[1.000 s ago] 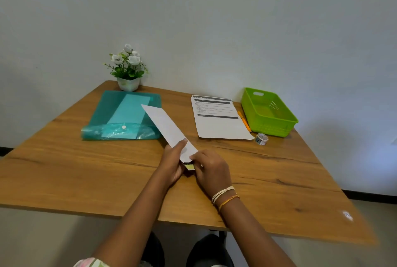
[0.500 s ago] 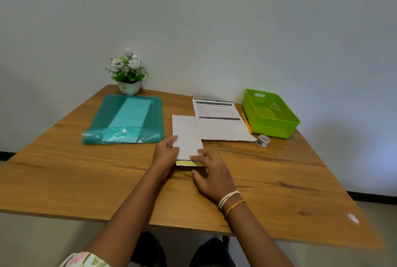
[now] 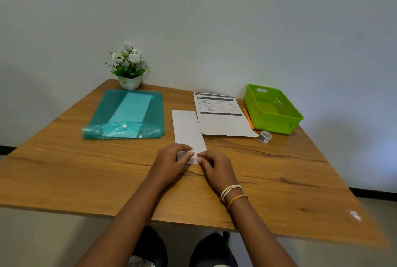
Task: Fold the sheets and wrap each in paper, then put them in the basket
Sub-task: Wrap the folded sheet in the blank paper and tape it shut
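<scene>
Two hands meet at the near end of a long white paper strip [image 3: 187, 129] that lies flat on the wooden table [image 3: 86, 170], running away from the person toward the wall. The left hand [image 3: 171, 160] has its fingers curled over the strip's near left corner, and the right hand [image 3: 217, 165] pinches the near right corner with its fingertips [image 3: 199, 160]; both hold the paper's end, which looks slightly lifted or turned up between them. Whether anything lies under that end cannot be told.

Just right of the strip, touching or overlapping its far edge, sits a printed sheet [image 3: 221, 116] with dark header bars. An orange pencil [image 3: 248, 119] lies along that sheet's right side, between it and a lime-green plastic basket [image 3: 292, 120], which stands near the table's far right corner. A small roll of patterned tape [image 3: 265, 136] rests just in front of the basket.

Left of the strip, well apart from it, lies a teal translucent snap folder [image 3: 107, 112] with a pale sheet inside. Behind the folder, against the wall, stands a small white pot of white flowers [image 3: 129, 67].
</scene>
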The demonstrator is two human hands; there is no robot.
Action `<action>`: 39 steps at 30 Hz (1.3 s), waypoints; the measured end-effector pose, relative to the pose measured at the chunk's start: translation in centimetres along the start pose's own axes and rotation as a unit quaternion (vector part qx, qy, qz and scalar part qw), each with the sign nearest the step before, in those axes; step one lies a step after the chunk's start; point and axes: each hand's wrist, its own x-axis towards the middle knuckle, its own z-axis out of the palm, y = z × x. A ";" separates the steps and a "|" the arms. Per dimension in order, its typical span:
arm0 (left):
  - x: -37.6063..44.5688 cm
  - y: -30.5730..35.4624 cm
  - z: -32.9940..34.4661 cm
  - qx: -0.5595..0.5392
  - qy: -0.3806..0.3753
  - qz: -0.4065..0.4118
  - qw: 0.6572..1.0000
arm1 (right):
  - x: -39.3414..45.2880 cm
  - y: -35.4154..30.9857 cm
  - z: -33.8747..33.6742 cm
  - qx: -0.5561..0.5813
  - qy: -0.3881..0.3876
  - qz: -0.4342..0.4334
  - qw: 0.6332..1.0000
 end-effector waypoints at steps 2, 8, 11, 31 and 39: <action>-0.2 0.0 0.3 0.060 -0.003 0.021 0.998 | 0.1 0.1 0.1 0.021 0.012 0.028 0.999; -0.5 0.4 0.4 0.187 -0.050 0.080 0.978 | -0.1 -0.2 0.1 -0.027 0.017 0.002 0.999; -0.8 0.5 0.2 0.232 -0.084 0.076 0.966 | -0.9 -0.8 -0.1 -0.055 0.021 -0.065 0.996; -2.0 0.0 -0.7 0.313 -0.174 0.080 0.930 | 1.2 -1.1 -0.4 -0.077 0.032 0.177 0.981; -1.8 -0.4 -0.7 0.322 -0.154 0.097 0.929 | 5.3 -2.3 0.2 -0.093 -0.104 0.275 0.951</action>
